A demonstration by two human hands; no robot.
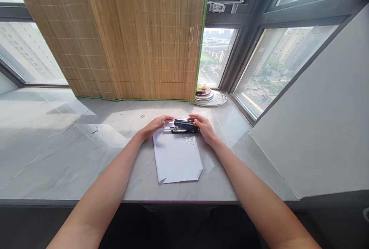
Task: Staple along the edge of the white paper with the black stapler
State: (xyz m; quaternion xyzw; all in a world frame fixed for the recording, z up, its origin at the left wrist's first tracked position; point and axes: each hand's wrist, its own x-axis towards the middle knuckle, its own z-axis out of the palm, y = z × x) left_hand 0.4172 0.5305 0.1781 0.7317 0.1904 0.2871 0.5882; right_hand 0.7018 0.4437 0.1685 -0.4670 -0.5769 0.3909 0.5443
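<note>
A black stapler (184,126) with an orange end lies across the far edge of a white sheet of paper (176,158) on a grey stone sill. My left hand (157,124) rests at the stapler's left end, fingers curved over the paper's top edge and touching the stapler's metal tip. My right hand (204,126) cups the stapler's right, orange end. A patch of many staples (190,140) shows in the paper just below the stapler. The paper's near corners are folded.
A bamboo blind (129,37) with green trim hangs down to the sill behind the stapler. A stack of plates (206,94) sits at the back right by the window. Loose staples (95,129) lie scattered on the sill at left. The sill's front edge (144,201) runs close to me.
</note>
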